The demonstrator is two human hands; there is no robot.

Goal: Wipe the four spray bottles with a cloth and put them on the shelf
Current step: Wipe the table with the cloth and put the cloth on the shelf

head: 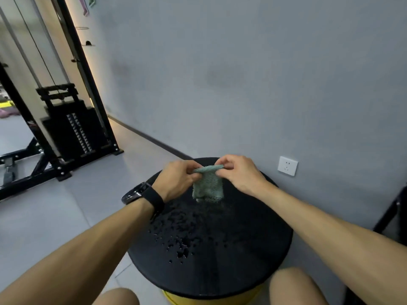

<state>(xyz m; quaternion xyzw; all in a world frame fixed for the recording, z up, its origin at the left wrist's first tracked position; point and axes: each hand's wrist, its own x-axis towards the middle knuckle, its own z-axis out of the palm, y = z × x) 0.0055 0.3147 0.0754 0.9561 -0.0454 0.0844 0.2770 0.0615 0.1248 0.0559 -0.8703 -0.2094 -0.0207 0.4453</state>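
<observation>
Above the wet black round table [253,260], both hands pinch a green cloth [208,184].

**Wearer's arms and legs, head view**

Both forearms are bare — no sleeves reach into view. The left wrist carries a black watch [141,193]: a glossy dark case on a broad matte strap. The left hand [176,179] and right hand [240,172] wear no gloves. Two bare knees show at the lower edge.
</observation>
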